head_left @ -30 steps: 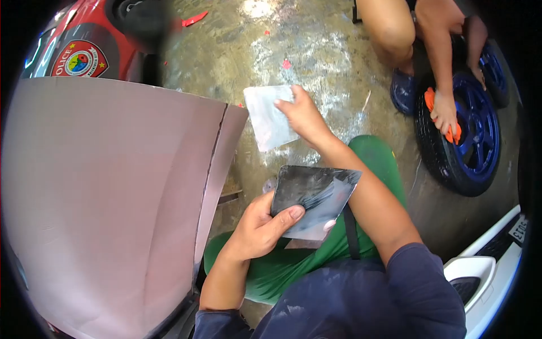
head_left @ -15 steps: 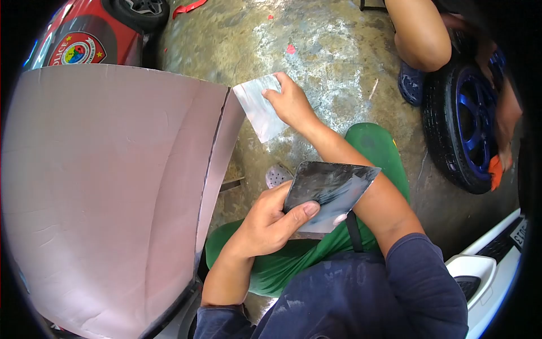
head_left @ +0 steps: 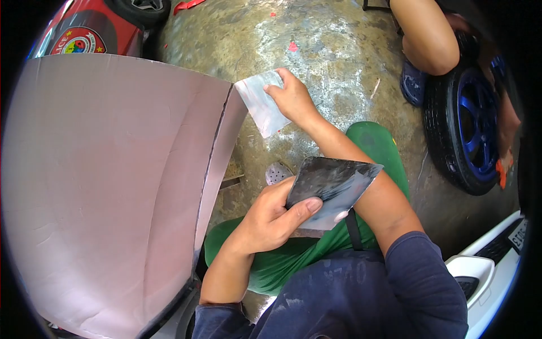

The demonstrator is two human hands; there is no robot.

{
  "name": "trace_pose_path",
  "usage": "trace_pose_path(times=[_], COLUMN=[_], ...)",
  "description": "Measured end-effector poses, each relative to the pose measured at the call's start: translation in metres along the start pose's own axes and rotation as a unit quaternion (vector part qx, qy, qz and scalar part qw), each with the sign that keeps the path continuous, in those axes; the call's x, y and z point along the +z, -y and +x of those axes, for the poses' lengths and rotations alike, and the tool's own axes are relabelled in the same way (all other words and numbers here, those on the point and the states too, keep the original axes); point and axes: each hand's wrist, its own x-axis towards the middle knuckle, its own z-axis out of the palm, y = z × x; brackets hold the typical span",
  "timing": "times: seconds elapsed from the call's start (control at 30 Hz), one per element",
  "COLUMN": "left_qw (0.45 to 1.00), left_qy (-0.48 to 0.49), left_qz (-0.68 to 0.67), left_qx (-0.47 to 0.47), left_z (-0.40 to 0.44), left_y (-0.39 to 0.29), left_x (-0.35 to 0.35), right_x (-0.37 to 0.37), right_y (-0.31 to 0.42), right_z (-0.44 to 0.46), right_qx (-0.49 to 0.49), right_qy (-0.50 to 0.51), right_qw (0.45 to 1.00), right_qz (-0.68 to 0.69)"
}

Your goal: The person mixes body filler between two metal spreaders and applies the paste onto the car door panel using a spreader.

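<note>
My right hand [head_left: 291, 101] is closed on a thin, pale grey putty spreader [head_left: 261, 107], thumb on its smeared face. The spreader's upper left corner meets or nearly meets the edge of a large pinkish-grey car panel [head_left: 113, 147]; actual contact I cannot tell. Lower down, my left hand [head_left: 274, 220] grips a dark, flat putty board [head_left: 327, 179], thumb on top and fingers hidden beneath. Grey smears cover part of the board, and a small pale pink dab [head_left: 341, 216] lies near its lower edge. The board overlaps my right forearm in view.
At right stands a tire with a blue rim [head_left: 477, 133], beside another person's leg [head_left: 426, 37] and a hand with an orange cloth [head_left: 502, 172]. A white car part [head_left: 474, 277] is at lower right. A red car [head_left: 121, 31] stands behind the panel.
My right hand and the spreader have shifted slightly upward, still beside the panel edge. The board in my left hand is a little higher. The other person's orange cloth has moved slightly.
</note>
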Motion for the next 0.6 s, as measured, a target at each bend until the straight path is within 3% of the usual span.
trace_pose_path(times=[0.6], left_qw=[0.999], left_qy=[-0.002], left_qz=[0.012], left_qx=[0.033], left_z=[-0.0017], left_y=[-0.0003], left_x=[0.0009], right_x=[0.0046], right_y=[0.0006], right_z=[-0.0043], right_qx=[0.008], right_qy=[0.0], right_qw=[1.0], right_qz=[-0.001])
